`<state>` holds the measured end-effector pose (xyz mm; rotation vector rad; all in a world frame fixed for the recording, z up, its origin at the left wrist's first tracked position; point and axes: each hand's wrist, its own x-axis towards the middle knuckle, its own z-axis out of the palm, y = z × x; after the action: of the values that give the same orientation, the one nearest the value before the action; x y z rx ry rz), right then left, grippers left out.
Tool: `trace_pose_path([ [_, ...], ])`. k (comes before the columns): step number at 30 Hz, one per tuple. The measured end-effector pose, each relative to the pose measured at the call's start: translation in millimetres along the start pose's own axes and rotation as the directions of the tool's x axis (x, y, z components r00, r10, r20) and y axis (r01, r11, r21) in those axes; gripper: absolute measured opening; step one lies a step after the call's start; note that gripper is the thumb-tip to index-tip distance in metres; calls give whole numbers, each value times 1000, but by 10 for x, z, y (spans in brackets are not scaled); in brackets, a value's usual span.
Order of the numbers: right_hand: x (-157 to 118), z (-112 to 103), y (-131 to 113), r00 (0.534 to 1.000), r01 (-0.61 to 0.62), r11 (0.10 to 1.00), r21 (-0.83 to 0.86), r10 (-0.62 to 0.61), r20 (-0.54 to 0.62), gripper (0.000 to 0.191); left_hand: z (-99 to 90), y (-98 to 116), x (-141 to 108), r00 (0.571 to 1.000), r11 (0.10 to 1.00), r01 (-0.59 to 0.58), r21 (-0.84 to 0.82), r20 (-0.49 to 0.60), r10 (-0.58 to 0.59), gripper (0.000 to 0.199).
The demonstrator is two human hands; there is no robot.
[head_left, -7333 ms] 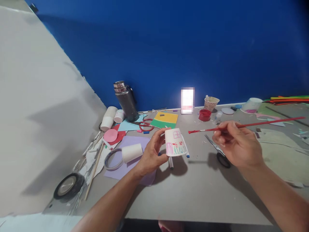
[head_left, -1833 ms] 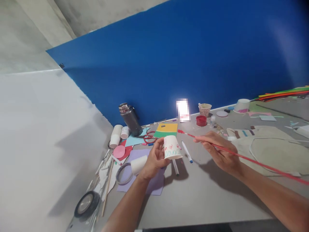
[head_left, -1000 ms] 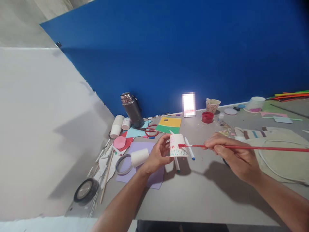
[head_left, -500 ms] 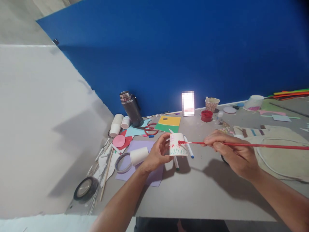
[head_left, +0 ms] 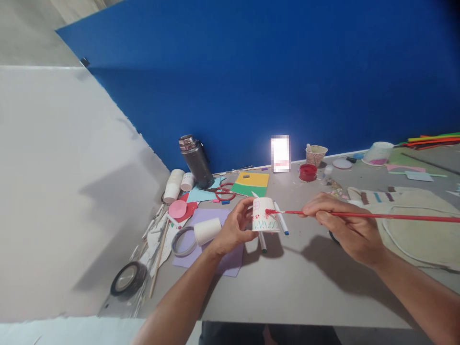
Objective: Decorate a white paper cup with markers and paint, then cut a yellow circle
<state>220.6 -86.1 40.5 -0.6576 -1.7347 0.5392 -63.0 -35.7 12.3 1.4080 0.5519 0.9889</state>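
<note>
Left hand [head_left: 234, 230] gripping an upside-down white paper cup [head_left: 261, 221], right hand [head_left: 347, 232] pinching a red paintbrush [head_left: 391, 216], brush tip at the cup's side, red paint tub [head_left: 308, 173] far behind

The cup [head_left: 264, 222] looks matt paper, the brush handle [head_left: 398, 217] smooth, the flask neck [head_left: 187, 142] shiny metal.

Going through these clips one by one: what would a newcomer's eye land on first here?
Probably the vivid blue backdrop filling much of the upper view, with a glaring pixelated rectangle at its foot. Next, near the centre, the left hand holds an upside-down paper cup with coloured drawings, while the right hand points a long red paintbrush at its side.
</note>
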Motion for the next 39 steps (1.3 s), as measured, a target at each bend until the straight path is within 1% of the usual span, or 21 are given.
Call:
trace_pose_path([
  [6, 0, -12, -19, 998, 2, 1000, 5, -2, -67, 31, 1, 2, 0, 1000, 1000, 19, -6, 7, -19, 77],
  [12, 6, 2, -15, 1000, 16, 999, -32, -15, 17, 30, -17, -26, -1, 1000, 1000, 13, -9, -1, -13, 77],
  [18, 9, -13, -32, 999, -8, 1000, 9, 9, -49, 29, -18, -16, 3, 1000, 1000, 7, 2, 20, -7, 76],
  [24, 14, 6, -18, 1000, -18, 1000, 4, 18, -9, 29, -14, -12, -1, 1000, 1000, 15, 7, 7, -15, 76],
  [28, 8, -5, -5, 998, 0, 1000, 29, 2, -70, 30, -6, -3, 3, 1000, 1000, 9, 17, 8, -9, 74],
  [30, 10, -12, -8, 997, 5, 1000, 31, -2, -82, 29, -2, 5, 1, 1000, 1000, 10, 16, 9, -10, 73],
  [35, 14, 5, -20, 999, -52, 999, 4, 52, -1, 26, -16, -13, -3, 1000, 1000, 12, 16, 3, -13, 76],
  [37, 4, 5, -3, 997, -70, 997, 23, 71, -42, 25, -26, -31, 1, 1000, 1000, 4, 16, -6, -4, 77],
  [39, -10, -8, 34, 988, -85, 994, 67, 93, -124, 24, -29, -37, 8, 1000, 1000, 3, -1, -12, -3, 78],
])
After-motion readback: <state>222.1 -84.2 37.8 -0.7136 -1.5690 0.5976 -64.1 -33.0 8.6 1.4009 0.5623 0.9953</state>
